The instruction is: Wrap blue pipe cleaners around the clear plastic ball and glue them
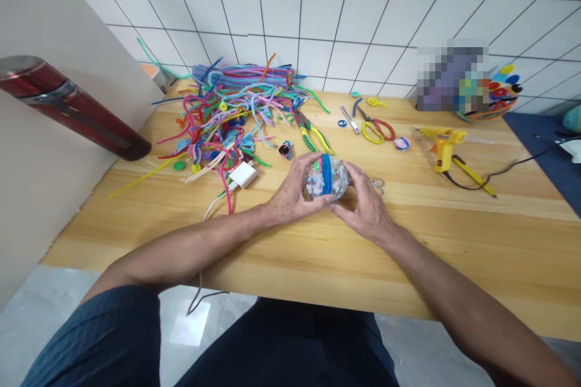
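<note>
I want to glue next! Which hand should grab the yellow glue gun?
Probably the right hand: the glue gun lies on its side of the table. The left hand could hold the ball.

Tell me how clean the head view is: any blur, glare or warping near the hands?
Head view: even light, soft shadows under both hands; left hand and right hand on the ball look sharp; wall tile lines bow from wide-angle warping; a pixelated patch hides something at the table's far right; no strong glare.
</note>
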Motion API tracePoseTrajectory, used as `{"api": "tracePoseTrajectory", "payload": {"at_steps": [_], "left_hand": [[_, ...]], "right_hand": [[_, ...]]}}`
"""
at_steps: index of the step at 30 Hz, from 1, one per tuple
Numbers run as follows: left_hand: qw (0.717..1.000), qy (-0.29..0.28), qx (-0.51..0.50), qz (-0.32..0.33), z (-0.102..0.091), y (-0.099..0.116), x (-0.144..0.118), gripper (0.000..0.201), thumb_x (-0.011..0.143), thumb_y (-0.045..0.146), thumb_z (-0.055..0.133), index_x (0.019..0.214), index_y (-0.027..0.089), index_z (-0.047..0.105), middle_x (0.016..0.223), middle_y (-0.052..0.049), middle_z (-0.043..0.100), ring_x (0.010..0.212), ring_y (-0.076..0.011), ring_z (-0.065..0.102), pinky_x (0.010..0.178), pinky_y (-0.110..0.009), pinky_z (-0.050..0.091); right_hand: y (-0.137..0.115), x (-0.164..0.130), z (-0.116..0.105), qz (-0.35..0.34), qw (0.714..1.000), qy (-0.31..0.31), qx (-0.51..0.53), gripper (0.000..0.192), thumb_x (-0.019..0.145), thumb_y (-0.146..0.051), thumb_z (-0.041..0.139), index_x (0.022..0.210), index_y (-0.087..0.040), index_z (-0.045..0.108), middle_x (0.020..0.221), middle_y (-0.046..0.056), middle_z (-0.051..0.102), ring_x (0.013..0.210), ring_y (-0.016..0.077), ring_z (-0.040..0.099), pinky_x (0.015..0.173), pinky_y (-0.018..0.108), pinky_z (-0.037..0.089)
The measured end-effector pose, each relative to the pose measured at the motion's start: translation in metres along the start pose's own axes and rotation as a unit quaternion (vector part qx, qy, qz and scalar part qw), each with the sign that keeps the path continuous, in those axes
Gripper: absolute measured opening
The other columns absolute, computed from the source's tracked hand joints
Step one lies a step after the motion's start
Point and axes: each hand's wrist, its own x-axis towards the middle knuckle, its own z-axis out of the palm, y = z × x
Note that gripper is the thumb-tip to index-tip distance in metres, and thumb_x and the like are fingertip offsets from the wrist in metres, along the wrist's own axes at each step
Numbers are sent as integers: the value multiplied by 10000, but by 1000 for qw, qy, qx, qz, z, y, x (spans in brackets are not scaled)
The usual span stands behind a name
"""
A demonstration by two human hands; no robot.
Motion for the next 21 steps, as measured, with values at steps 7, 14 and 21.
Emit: {"api": "tracePoseTrajectory", "payload": {"at_steps": [7, 14, 21], "left_hand": [[1000, -6, 5, -27, -7, 8, 3, 811, 961, 591, 738, 1604, 245, 386, 1565, -180, 523, 1485, -345, 523, 1259, -560, 454], [999, -21, 10, -25, -8, 11, 4, 714, 1021, 568, 646, 1605, 256, 378, 1563, -172, 519, 1487, -337, 511, 1270, -563, 440], [998, -14, -26, -48, -6, 12, 1, 757, 1014, 581, 652, 1624, 231, 371, 1607, -184, 496, 1519, -349, 496, 1293, -560, 415]], "right_hand": [[-4, 0, -2, -10, 1000, -4, -9, 1015, 922, -403, 800, 1744, -303, 213, 1668, 173, 512, 1542, 409, 509, 1229, 693, 481], [-6, 1, -3, -28, 1000, 2, -10, 966, 962, -422, 755, 1748, -312, 203, 1656, 174, 521, 1529, 400, 524, 1204, 686, 515], [-9, 3, -4, -48, 998, 21, -19, 955, 955, -351, 772, 1741, -308, 231, 1636, 177, 546, 1506, 386, 555, 1185, 649, 548]]}}
